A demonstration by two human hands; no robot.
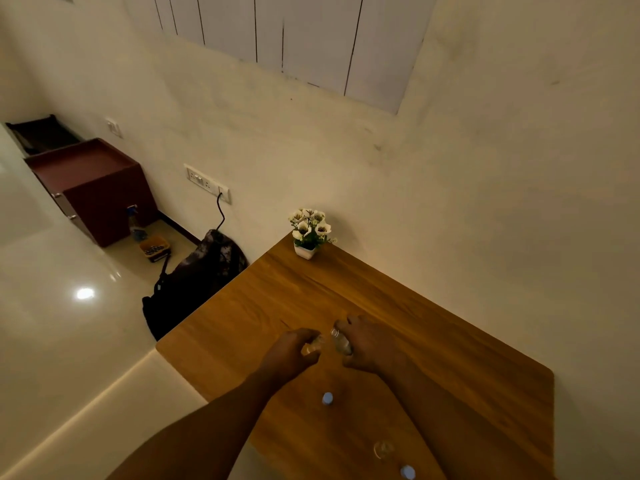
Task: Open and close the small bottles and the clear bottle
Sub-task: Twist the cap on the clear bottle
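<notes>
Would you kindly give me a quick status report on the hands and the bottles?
Left hand and right hand both closed on the clear bottle, mid-table. Small blue-capped bottles nearer, untouched. Nothing in the way.

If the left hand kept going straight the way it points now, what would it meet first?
Probably the right hand: the left hand points toward it across the clear bottle both already hold, though depth is unclear.

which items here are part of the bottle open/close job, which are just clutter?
Job:
- clear bottle, held in right hand
- its cap, apparently under left hand
- small bottle with pale cap
- second small bottle at the near edge
- clear round item, too faint to identify

Clutter:
- flower pot
- dark bag
- spray bottle
- yellow basket
- cabinet
</notes>
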